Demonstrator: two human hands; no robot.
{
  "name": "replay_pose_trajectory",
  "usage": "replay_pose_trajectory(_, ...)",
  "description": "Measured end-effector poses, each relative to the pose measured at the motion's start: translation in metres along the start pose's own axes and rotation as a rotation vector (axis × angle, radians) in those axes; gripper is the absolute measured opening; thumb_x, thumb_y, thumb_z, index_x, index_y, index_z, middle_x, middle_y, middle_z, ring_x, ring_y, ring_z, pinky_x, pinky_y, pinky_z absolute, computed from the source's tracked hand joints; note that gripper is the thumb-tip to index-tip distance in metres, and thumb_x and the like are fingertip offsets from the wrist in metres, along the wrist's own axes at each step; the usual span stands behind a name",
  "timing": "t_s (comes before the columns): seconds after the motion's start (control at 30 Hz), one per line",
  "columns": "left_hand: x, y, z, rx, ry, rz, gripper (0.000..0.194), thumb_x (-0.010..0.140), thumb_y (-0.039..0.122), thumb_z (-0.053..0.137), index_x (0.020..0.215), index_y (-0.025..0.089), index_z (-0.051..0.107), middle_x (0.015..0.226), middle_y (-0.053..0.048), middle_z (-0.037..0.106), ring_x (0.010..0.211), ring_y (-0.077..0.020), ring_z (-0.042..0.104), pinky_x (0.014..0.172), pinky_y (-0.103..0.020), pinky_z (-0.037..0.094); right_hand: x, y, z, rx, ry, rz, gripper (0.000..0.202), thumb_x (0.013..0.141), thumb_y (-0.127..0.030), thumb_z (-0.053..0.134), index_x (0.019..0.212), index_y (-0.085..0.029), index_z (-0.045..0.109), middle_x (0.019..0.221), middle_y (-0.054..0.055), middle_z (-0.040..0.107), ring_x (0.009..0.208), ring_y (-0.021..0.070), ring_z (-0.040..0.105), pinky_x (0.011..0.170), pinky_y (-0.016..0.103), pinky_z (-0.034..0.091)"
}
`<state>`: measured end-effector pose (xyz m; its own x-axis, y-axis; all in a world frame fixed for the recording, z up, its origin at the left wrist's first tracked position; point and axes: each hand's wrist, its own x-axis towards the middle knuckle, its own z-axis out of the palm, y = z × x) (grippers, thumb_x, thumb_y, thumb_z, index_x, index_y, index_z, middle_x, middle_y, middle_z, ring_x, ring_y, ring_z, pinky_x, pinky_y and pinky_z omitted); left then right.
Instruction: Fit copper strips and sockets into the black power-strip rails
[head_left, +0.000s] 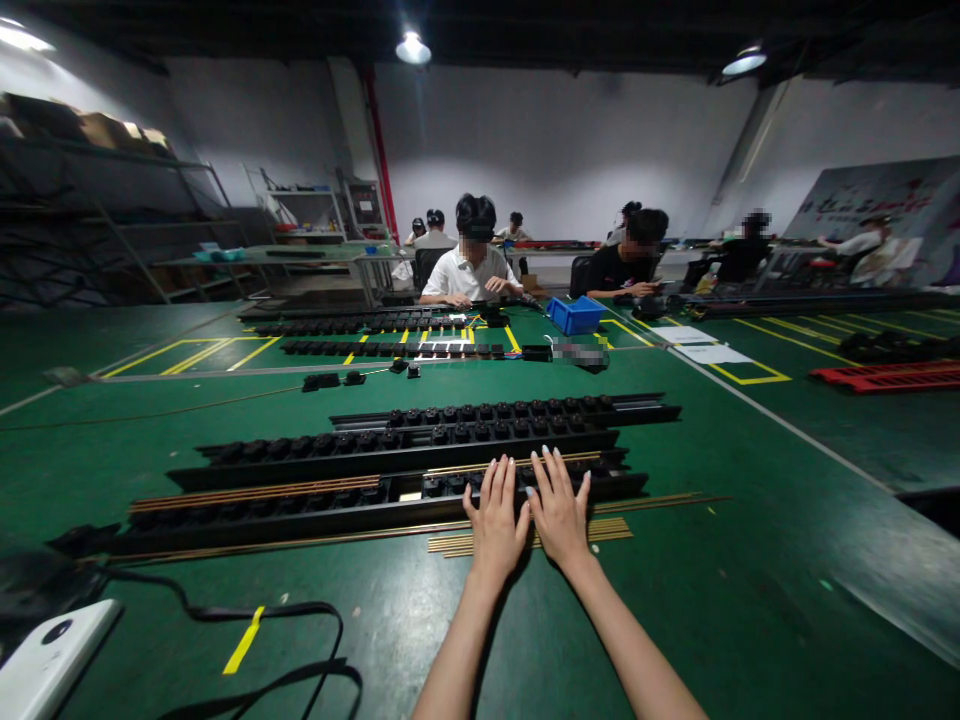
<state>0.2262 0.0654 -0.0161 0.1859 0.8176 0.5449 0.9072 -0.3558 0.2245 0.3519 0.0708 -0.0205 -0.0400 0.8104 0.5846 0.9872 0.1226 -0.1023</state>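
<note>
My left hand [495, 515] and my right hand [560, 505] lie side by side, thumbs close together and fingers spread. Their fingers reach over the nearest long black rail [300, 524], which has a row of black block-like parts in it. Under my fingertips run thin brass-coloured rods [457, 469] along the rail's top. Copper-coloured rods [255, 492] rest on the rail's left half. In front of the rail, more short brass rods [611, 528] lie on the table, partly hidden by my hands. Neither hand visibly grips anything.
Behind are two similar black rails [262, 455] [517, 410]. A white phone [56, 660] and a black strap [270, 607] lie at the near left. Farther back stand a blue bin [575, 316] and wired black strips [390, 349]. Several people sit at tables beyond.
</note>
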Motion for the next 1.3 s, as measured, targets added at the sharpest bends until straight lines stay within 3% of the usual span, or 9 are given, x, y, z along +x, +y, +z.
replay_pose_trajectory(0.2,0.001,0.003,-0.004,0.000,0.017,-0.011,0.062,0.090,0.029,0.041,0.147,0.024,0.015,0.148,-0.008,0.036,0.137,-0.0216,0.028,0.109,-0.050,0.017,0.001,-0.003,-0.003,0.002,-0.001,-0.013,0.053,0.096,-0.033,0.023,0.148,-0.024,0.014,0.151,0.009,0.026,0.140,0.0220,0.022,0.109,0.060,-0.001)
replay_pose_trajectory(0.33,0.001,0.004,-0.006,-0.008,0.007,-0.009,0.063,0.089,0.023,0.039,0.147,0.024,0.015,0.149,-0.007,0.035,0.137,-0.0204,0.027,0.109,-0.050,0.017,0.002,-0.003,-0.004,0.038,-0.037,-0.137,0.056,0.096,-0.038,0.024,0.148,-0.022,0.010,0.150,0.009,0.029,0.139,0.0211,0.023,0.110,0.058,-0.004)
replay_pose_trajectory(0.7,0.002,0.006,-0.004,-0.027,0.013,-0.043,0.059,0.088,0.019,0.038,0.145,0.025,0.025,0.147,-0.007,0.037,0.136,-0.0196,0.029,0.110,-0.047,0.015,0.000,-0.011,-0.002,0.085,-0.056,-0.204,0.056,0.097,-0.038,0.021,0.148,-0.021,0.007,0.148,0.010,0.032,0.138,0.0216,0.027,0.110,0.056,-0.005)
replay_pose_trajectory(1.13,0.001,0.005,-0.003,-0.003,0.040,-0.029,0.057,0.091,0.023,0.035,0.145,0.027,0.019,0.147,-0.005,0.037,0.136,-0.0179,0.029,0.110,-0.047,0.013,-0.002,-0.012,0.003,0.131,-0.069,-0.180,0.059,0.097,-0.039,0.023,0.148,-0.022,0.001,0.150,0.007,0.029,0.139,0.0213,0.024,0.111,0.056,-0.001)
replay_pose_trajectory(1.3,0.001,0.004,-0.003,0.047,0.101,-0.090,0.056,0.093,0.028,0.035,0.146,0.025,0.016,0.147,-0.006,0.037,0.138,-0.0195,0.026,0.109,-0.048,0.014,-0.002,-0.011,0.004,0.141,-0.074,-0.166,0.058,0.097,-0.037,0.023,0.148,-0.023,-0.001,0.150,0.007,0.029,0.139,0.0209,0.024,0.112,0.056,0.003)
